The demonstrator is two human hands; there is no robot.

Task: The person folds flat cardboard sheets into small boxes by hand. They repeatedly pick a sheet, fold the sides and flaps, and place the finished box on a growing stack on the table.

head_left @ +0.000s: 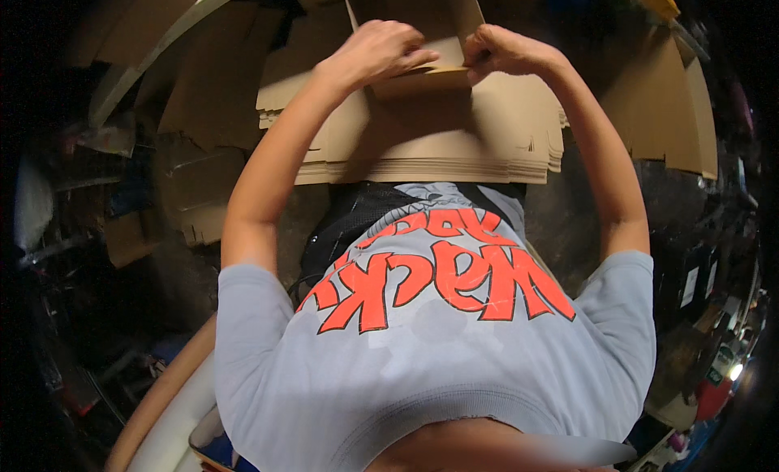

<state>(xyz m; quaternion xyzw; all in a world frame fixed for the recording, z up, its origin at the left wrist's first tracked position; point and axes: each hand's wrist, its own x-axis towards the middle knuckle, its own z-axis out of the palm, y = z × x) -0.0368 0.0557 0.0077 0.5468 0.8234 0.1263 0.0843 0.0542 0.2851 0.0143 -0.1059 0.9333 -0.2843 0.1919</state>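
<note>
Right here, an open cardboard box [426, 83] sits atop a stack of flat cardboard [422, 168]. The right hand [497, 50] has a narrow grip on its near right corner; the left hand [385, 50] curls near the left one, its hold unclear.

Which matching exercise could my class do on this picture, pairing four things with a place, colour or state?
1. left hand
2. shirt
3. cardboard stack
4. right hand

A. flat, layered sheets
B. by the right side of the open box
C. grey with red lettering
D. by the box's left side

Pairs: 1-D, 2-C, 3-A, 4-B
</note>
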